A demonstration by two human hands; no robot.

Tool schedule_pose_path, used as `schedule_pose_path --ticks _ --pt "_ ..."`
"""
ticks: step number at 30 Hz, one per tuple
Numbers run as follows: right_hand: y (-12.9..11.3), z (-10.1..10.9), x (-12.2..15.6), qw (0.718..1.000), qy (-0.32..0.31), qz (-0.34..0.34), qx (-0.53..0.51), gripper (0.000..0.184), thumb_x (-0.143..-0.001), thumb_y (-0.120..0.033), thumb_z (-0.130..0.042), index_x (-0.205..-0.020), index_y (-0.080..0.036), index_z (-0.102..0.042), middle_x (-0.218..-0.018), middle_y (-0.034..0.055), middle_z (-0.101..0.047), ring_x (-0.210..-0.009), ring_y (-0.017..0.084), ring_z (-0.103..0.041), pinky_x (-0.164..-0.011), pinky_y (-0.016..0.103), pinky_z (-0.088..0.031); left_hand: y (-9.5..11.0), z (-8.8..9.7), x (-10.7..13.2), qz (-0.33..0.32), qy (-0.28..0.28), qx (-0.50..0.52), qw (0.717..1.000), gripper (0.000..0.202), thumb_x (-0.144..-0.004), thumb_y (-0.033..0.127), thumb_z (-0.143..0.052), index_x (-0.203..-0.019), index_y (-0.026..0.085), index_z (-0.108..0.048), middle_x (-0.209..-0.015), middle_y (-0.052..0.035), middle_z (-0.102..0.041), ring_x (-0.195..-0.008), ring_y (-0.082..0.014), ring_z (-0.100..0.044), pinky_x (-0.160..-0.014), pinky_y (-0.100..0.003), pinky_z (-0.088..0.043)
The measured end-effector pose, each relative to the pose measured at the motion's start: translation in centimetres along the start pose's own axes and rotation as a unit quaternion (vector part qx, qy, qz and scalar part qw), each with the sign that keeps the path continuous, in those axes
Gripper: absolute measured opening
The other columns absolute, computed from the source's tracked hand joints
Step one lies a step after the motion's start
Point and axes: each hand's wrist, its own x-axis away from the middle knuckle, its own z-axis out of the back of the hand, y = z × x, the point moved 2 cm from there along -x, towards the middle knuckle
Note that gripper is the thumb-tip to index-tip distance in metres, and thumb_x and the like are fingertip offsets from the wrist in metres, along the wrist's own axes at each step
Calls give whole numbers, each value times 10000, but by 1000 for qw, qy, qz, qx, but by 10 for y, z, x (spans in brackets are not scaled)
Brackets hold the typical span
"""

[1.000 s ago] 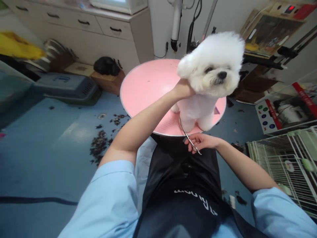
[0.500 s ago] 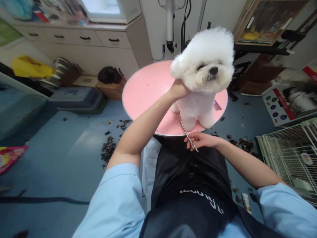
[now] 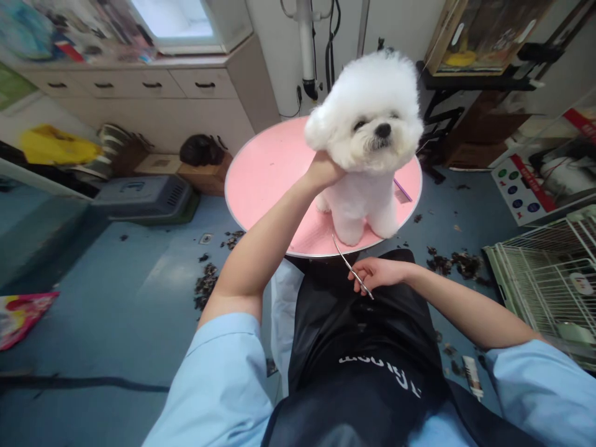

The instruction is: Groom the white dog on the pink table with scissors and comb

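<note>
A fluffy white dog [image 3: 367, 118] faces me on a round pink grooming table [image 3: 265, 167]. My left hand [image 3: 327, 169] is at the side of its neck under the jaw, the fingers buried in fur or behind the head. Low in front of the table edge, my right hand [image 3: 372, 273] is closed on long curved scissors [image 3: 344, 259]. Their blades look closed, and the tips point up and left toward the dog's front paws, apart from its fur. Beside the dog, on the table's right, lies a purple comb [image 3: 403, 190].
Clumps of dark hair [image 3: 207, 285] lie on the blue floor on both sides. A grey pet carrier [image 3: 144, 195] sits left, near drawers [image 3: 162, 87]. At right stand a wire cage [image 3: 544, 267] and a printed box [image 3: 519, 189]. A pole [image 3: 306, 49] rises behind the table.
My right hand has drawn the scissors slightly down and away from the dog's front leg. The view has shifted a little; my left hand keeps its place at the dog's neck.
</note>
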Motion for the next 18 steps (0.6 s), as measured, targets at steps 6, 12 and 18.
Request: schedule_pose_path --ticks 6,12,18 --pt "-1 12 11 999 -4 3 42 481 -656 -216 -849 -1085 -147 -642 -897 42 -759 -743 141 -706 -680 251 -556 -8 6 9 42 2 14 999 772 -741 674 -705 -1424 348 -550 -1529 -9 -511 -1526 -283 -343 -1303 -475 -298" --pt "-11 25 9 999 -43 8 25 464 -672 -213 -836 -1094 -143 -656 -908 44 -770 -719 132 -714 -651 233 -564 -26 7 5 45 21 17 999 790 -728 626 -739 -1441 358 -528 -1514 -9 -526 -1532 -266 -333 -1292 -497 -323" --pt "-13 30 8 998 -55 2 19 474 -659 -206 -848 -1094 -146 -671 -911 52 -777 -716 147 -729 -644 242 -577 -18 9 9 40 22 4 999 807 -711 661 -730 -1428 345 -537 -1558 -12 -472 -1517 -278 -360 -1300 -497 -306"
